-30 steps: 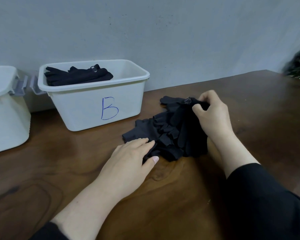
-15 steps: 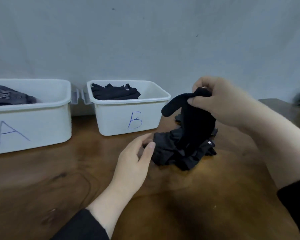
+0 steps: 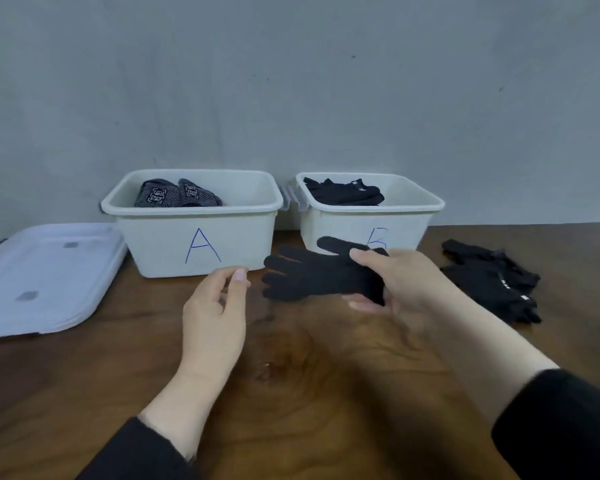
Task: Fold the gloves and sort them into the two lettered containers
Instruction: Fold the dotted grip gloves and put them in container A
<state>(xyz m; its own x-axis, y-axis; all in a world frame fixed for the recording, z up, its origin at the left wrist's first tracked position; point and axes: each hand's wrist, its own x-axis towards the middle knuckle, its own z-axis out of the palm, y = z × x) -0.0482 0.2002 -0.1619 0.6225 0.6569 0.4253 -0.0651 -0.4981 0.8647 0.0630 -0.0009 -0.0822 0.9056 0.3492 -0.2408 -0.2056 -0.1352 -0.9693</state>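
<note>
Left hand (image 3: 219, 306): hovered over the surface (image 3: 309, 393), fingers loosely curled, holding nothing.
Right hand (image 3: 395, 285): pinched a black glove (image 3: 312, 278) by its cuff, clear of the surface.
Pile (image 3: 492, 278): black gloves lay right of it.
Bin A (image 3: 201, 240): held grey patterned gloves (image 3: 175, 195).
Bin B (image 3: 409, 216): held folded black gloves (image 3: 345, 194).
Lid (image 3: 42, 278): lay left of A.
</note>
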